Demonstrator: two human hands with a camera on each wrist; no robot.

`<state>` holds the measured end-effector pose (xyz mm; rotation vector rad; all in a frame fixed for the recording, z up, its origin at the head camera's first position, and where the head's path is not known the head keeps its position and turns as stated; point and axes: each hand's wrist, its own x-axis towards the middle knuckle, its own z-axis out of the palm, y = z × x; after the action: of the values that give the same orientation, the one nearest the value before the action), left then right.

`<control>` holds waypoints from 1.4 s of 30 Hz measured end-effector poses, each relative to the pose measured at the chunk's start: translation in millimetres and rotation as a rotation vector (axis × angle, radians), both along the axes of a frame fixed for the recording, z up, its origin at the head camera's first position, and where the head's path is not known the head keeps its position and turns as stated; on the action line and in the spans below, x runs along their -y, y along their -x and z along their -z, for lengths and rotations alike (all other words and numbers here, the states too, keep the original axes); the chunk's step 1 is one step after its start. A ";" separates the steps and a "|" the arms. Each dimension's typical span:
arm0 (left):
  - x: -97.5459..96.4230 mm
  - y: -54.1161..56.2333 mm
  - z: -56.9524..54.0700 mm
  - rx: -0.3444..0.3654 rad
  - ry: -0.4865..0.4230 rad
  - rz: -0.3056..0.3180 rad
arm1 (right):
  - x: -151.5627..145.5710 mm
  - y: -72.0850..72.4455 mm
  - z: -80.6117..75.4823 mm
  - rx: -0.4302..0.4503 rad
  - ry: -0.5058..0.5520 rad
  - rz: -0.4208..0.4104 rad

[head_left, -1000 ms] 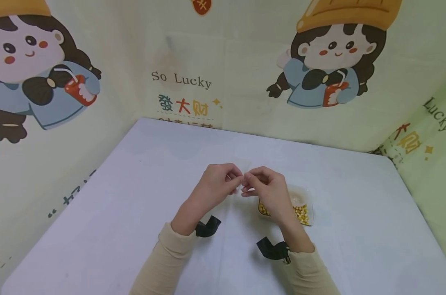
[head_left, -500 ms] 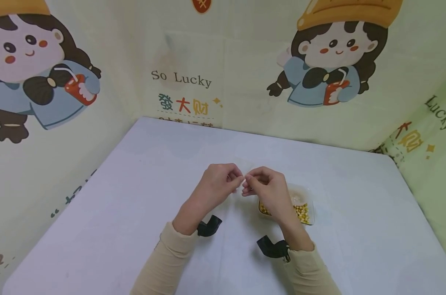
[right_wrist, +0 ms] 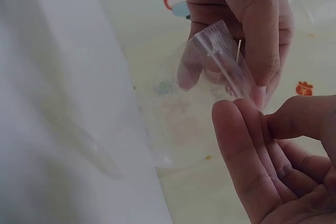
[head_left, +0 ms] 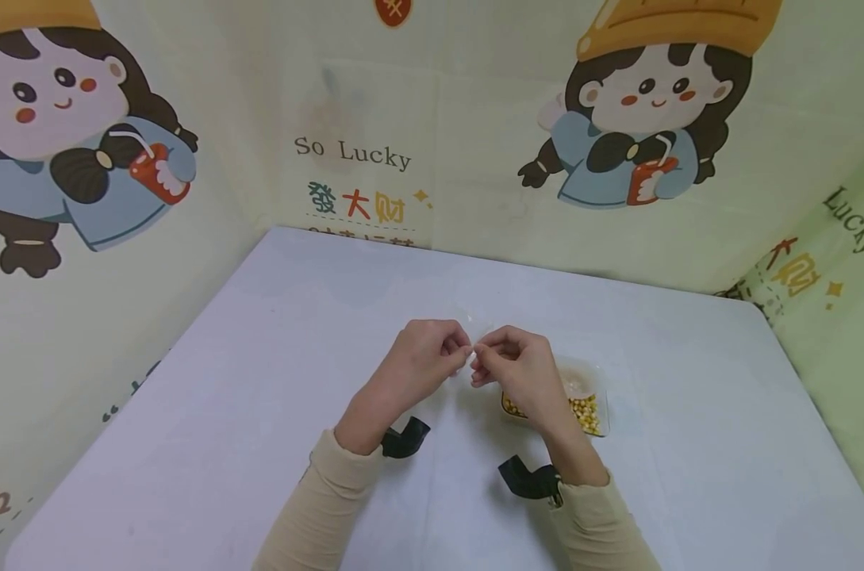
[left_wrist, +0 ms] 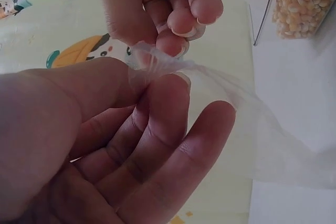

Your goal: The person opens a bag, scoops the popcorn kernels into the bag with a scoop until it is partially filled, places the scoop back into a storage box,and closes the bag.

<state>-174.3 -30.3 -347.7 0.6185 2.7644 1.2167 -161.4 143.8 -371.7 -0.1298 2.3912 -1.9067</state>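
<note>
Both hands hold a small clear zip-lock bag (right_wrist: pixel 176 108) by its top edge, above the table. My left hand (head_left: pixel 424 353) pinches the edge between thumb and fingers; in the left wrist view the plastic (left_wrist: pixel 262 124) trails away from that grip, thin and wrinkled. Close beside it, my right hand (head_left: pixel 523 369) pinches the same edge, its fingertips almost touching the left ones. The ridged seal strip shows near the top in the right wrist view. Whether the bag's mouth is parted I cannot tell. No contents show inside it.
Partly behind the right forearm, a clear plastic box (head_left: pixel 603 412) of yellow corn kernels (head_left: pixel 584 414) stands on the white table (head_left: pixel 260 412). A pale round object (head_left: pixel 577 382) lies in the box. Printed cloth walls (head_left: pixel 474 159) enclose the table's back and sides.
The hands have stayed together at nearly the same spot, the right one a little lower. Slightly more of the clear bag shows beyond the fingers.
</note>
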 end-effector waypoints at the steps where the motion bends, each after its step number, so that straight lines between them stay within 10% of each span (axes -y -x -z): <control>1: 0.2 -0.2 -0.3 0.003 0.000 0.003 | -0.1 -0.1 -0.3 -0.001 0.000 -0.002; 16: 7.1 -0.9 -3.8 0.006 -0.018 -0.023 | -4.3 -0.7 -2.4 0.015 -0.010 0.003; 29: 12.0 -1.2 -8.1 -0.192 0.097 -0.171 | -12.4 0.2 -5.9 0.054 -0.151 0.080; 42: 11.0 -13.1 -18.3 -0.320 0.154 -0.153 | -10.7 -2.1 -8.3 -0.061 -0.260 0.072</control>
<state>-161.2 -41.3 -329.3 0.6487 3.1863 0.9903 -159.2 154.5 -363.4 -0.0868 2.6920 -1.6199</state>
